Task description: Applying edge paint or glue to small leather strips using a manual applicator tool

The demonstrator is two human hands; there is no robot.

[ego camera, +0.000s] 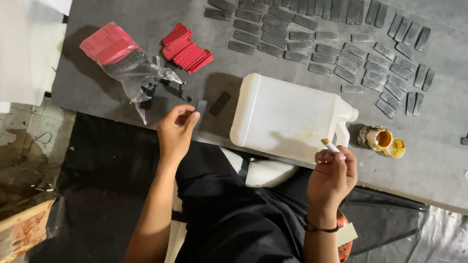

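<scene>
Pinching a small dark flat strip (201, 107), the left hand (176, 130) hovers at the grey surface (438, 160) edge; the right hand (332, 176) grips what looks like a glue-tipped stick (330, 145). Many dark strips (336, 44) lie spread out; a red stack (186, 48) waits.

Both bare forearms reach up from the near edge of the view, elbows low and wide of the lap. The left hand (176, 130) is raised at the left, wrist straight, its back toward the camera, fingers curled inward with the thumb pressed against the fingertips in a closed pinch grip. The right hand (333, 176) sits nearer and to the right, fingers folded into a loose fist, thumb and forefinger pinched shut at the top. A dark beaded band circles the right wrist.
</scene>
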